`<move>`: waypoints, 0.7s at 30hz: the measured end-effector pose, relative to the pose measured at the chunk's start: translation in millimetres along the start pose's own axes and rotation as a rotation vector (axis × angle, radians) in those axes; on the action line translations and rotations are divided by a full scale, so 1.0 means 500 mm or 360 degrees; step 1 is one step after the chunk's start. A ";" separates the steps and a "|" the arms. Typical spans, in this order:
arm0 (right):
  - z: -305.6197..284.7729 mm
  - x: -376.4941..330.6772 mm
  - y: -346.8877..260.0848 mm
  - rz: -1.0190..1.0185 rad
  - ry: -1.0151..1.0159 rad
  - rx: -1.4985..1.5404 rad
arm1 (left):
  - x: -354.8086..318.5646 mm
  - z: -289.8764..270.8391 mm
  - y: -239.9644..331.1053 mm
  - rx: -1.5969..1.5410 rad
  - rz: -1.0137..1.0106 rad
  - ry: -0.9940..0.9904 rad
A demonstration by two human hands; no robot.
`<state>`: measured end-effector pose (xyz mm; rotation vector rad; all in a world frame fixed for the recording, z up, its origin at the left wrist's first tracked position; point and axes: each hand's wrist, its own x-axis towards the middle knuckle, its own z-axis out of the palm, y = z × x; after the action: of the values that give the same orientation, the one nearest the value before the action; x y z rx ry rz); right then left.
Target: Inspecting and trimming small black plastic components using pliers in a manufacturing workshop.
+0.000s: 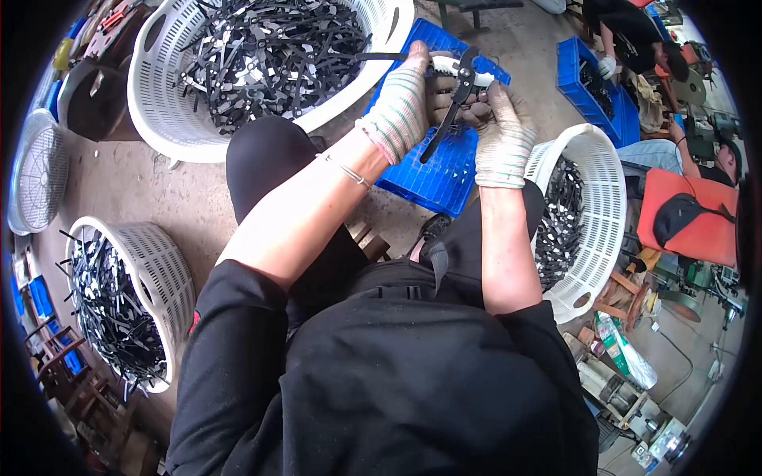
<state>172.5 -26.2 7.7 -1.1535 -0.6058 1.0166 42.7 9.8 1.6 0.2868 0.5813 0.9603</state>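
Observation:
Both hands wear whitish gloves with striped cuffs and meet ahead of my knees. My left hand (403, 107) is closed, thumb on top, around one side of a black hinged part (463, 94) that has a pale curved piece at its upper end. A thin black strip pokes out leftward past the left thumb. From the part's middle, a narrow black arm slants down between the hands. My right hand (502, 131) pinches the part's right side with thumb and fingers. The part's exact kind I cannot make out. Beneath the hands is a blue plastic crate (429, 184), standing bottom up or covered.
White baskets heaped with black metal-and-strip pieces stand at the upper left (151, 119), lower left (163, 262) and right (607, 198). Farther right, a gloved co-worker's hand (607, 67) reaches to blue crates (573, 63). A red seat (683, 214) holds a black pouch.

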 end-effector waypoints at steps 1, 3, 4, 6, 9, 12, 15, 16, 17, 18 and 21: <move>-0.001 -0.001 0.003 -0.0024 -0.0005 -0.0049 | 0.000 -0.002 -0.001 0.0001 -0.0004 0.0001; 0.000 -0.003 0.007 -0.0047 -0.0009 -0.0098 | 0.001 -0.007 0.000 0.0088 -0.0007 0.0024; 0.003 -0.004 0.008 -0.0055 -0.0032 -0.0189 | 0.004 -0.009 -0.001 0.0086 -0.0008 0.0025; 0.004 -0.004 0.010 -0.0066 -0.0055 -0.0278 | 0.006 -0.010 -0.002 0.0194 -0.0014 0.0077; -0.001 0.001 0.015 -0.0105 -0.0054 -0.0371 | 0.003 -0.007 -0.002 0.0152 -0.0038 0.0093; 0.000 -0.007 0.003 -0.0219 -0.0177 -0.0924 | 0.004 -0.004 -0.003 0.0182 -0.0095 0.0262; -0.004 0.003 0.003 -0.1326 -0.0423 -0.1700 | 0.015 -0.017 -0.012 0.0203 -0.0152 0.0214; 0.001 -0.005 -0.004 -0.1267 -0.0497 -0.1819 | 0.015 -0.020 -0.016 0.0208 -0.0160 0.0257; 0.002 -0.013 -0.008 -0.1206 -0.0572 -0.1936 | 0.015 -0.023 -0.017 0.0208 -0.0160 0.0270; 0.001 -0.011 -0.013 -0.1142 -0.0621 -0.1967 | 0.015 -0.023 -0.015 0.0237 -0.0213 0.0301; 0.003 -0.015 -0.032 -0.1131 -0.0793 -0.2083 | 0.009 -0.023 -0.014 0.0235 -0.0242 0.0318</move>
<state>173.5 -33.0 24.2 -1.5555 -2.0937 0.1613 43.0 9.5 -12.6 0.2755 0.8473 0.8049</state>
